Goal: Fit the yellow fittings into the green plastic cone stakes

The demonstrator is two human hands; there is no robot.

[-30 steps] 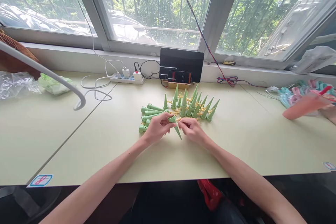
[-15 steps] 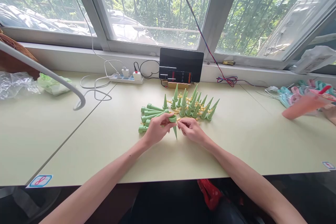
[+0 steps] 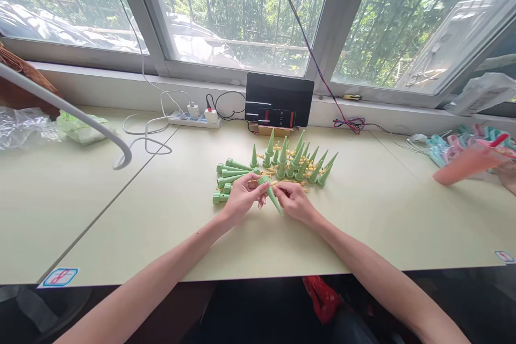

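My left hand (image 3: 242, 196) is closed around the wide end of a green plastic cone spike (image 3: 271, 197), whose tip points down and to the right. My right hand (image 3: 295, 200) is pinched close to the spike's open end, on a small yellow piece (image 3: 274, 183). Just beyond the hands, several green cones (image 3: 296, 162) stand upright among scattered yellow pieces. Several more green spikes (image 3: 230, 173) lie flat in a row to the left of them.
A dark tablet with a phone (image 3: 279, 103) leans at the window sill behind the cones. A white power strip (image 3: 195, 118) with cables lies to the left. A white curved tube (image 3: 72, 113) crosses the left side. Pastel clips (image 3: 455, 142) and another person's hand (image 3: 463, 164) are at far right.
The spike in my left hand has tilted from pointing straight down to pointing down-right again. Both hands stay in place over the table.
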